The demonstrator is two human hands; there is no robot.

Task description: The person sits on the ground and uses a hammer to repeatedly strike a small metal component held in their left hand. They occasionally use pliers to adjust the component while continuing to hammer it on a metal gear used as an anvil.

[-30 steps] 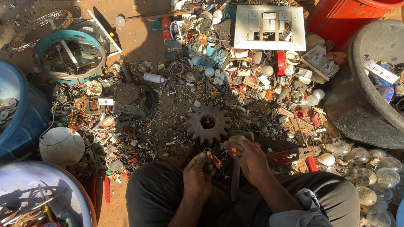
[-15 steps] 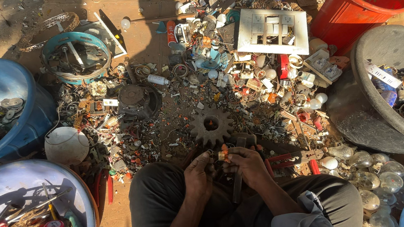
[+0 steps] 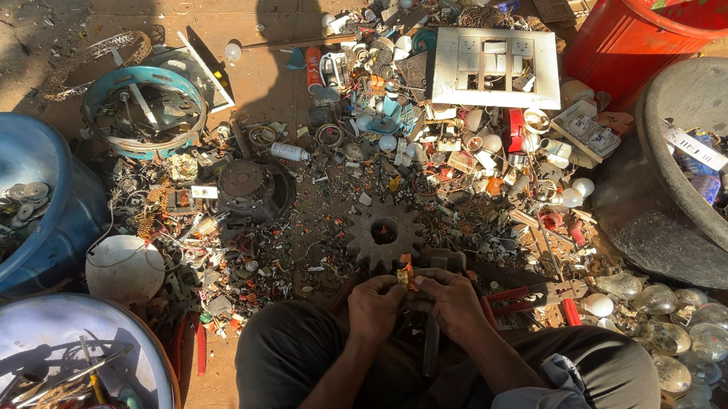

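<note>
My left hand (image 3: 376, 308) and my right hand (image 3: 451, 299) meet in front of my knees, both pinching a small orange and brass scrap part (image 3: 405, 273) between the fingertips. A dark tool handle (image 3: 431, 343) hangs down under my right hand; whether that hand grips it is unclear. Just beyond my fingers a rusty toothed gear (image 3: 384, 231) lies flat on the ground among small scrap.
A blue tub (image 3: 65, 186) and a pale basin (image 3: 158, 366) of tools sit at left. At right stand a grey basin (image 3: 654, 219) and a red bucket (image 3: 625, 33). Glass bulbs (image 3: 666, 335), red-handled pliers (image 3: 527, 294), a white switch plate (image 3: 494, 65) and a dark motor (image 3: 247, 188) lie around.
The camera has shifted slightly. My hands stay together on the small part, with its orange tip now showing above my fingers.
</note>
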